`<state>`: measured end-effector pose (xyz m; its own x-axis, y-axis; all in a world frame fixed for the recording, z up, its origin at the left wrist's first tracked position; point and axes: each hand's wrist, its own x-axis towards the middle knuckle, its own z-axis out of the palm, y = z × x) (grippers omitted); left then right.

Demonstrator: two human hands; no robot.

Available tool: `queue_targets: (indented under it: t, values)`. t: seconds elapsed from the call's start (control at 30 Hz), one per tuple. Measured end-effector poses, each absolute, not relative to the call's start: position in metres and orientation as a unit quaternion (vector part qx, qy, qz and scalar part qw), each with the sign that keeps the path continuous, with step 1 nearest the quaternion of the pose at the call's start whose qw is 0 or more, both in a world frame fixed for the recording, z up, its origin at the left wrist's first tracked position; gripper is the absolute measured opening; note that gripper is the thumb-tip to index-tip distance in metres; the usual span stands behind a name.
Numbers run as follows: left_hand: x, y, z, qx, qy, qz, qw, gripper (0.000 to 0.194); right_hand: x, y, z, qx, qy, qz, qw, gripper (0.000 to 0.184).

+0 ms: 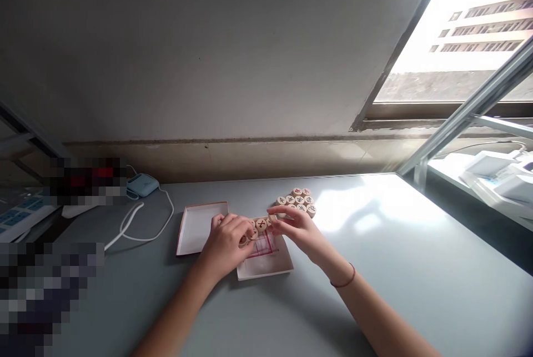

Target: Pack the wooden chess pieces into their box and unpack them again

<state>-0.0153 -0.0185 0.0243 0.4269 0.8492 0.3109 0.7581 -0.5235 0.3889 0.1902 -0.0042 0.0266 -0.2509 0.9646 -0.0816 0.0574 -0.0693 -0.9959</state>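
Note:
Round wooden Chinese chess pieces [261,225] lie along the far side of a shallow white box [272,269], which has a red-lined sheet [262,247] on its floor. My left hand [228,241] is over the box's left side, fingers curled around a chess piece [243,241]; its fingertips are partly hidden. Between thumb and fingers, my right hand [298,227] pinches another piece [272,217] above the box's far right corner. Several more pieces [299,200] with red or dark characters stand grouped on the table just behind my right hand.
An open box lid [202,225], white inside, lies left of the box on the grey table [375,290]. Farther left are a light blue device [142,184] and a looping white cable [171,210]. A wall backs the table, and a metal frame [462,110] rises at right.

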Motion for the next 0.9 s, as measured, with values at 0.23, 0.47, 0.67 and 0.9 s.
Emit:
queue_targets:
  t: [0.23, 0.47, 0.67, 0.9]
  values:
    - [-0.015, -0.020, 0.017, 0.852, 0.482, 0.187, 0.079, 0.008, 0.185, -0.013, 0.022, -0.452, -0.688, 0.432, 0.368, 0.020]
    - [-0.032, -0.017, 0.029, 0.842, 0.503, 0.163, 0.107, 0.006, 0.165, -0.021, 0.000, -0.389, -0.845, 0.178, 0.321, 0.007]
    - [-0.034, -0.017, 0.029, 0.841, 0.514, 0.139, 0.096, 0.008, 0.159, -0.024, -0.005, -0.405, -0.878, 0.051, 0.249, 0.011]
    - [-0.027, -0.021, 0.026, 0.842, 0.515, 0.138, 0.088, 0.013, 0.154, -0.020, -0.007, -0.425, -0.873, 0.016, 0.237, 0.010]
